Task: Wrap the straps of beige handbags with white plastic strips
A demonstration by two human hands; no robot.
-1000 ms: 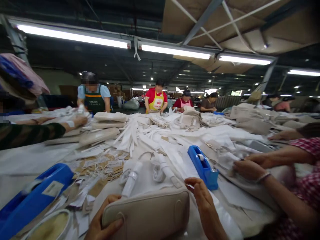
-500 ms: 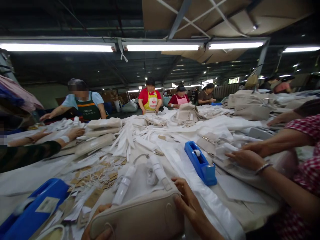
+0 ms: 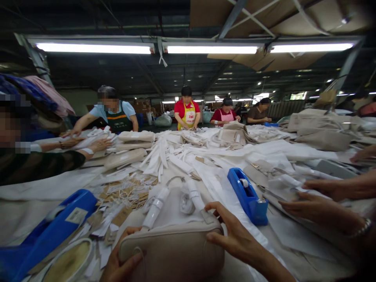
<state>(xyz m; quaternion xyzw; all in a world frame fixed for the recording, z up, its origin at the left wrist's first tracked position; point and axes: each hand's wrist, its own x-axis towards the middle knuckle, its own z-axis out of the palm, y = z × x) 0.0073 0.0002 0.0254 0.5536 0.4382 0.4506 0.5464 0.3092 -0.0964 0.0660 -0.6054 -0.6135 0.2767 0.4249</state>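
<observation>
A beige handbag lies on the table close in front of me, its base side turned toward me. My left hand grips its left end, thumb on the near face and fingers behind the edge. At the right end, my right hand holds the corner between thumb and fingers. White-wrapped handle ends stick up behind the bag, with a second wrapped piece to their right. Part of the bag's lower side falls outside the view.
Blue tape dispensers stand at the left and right. A tape roll lies front left, near scattered paper tags. Stacked beige bags and white strips cover the table. Co-workers' hands work at the right and left.
The view has swung left, so the scene sits farther right. Both my hands keep hold of the handbag. The right co-worker's hands have shifted over their bag.
</observation>
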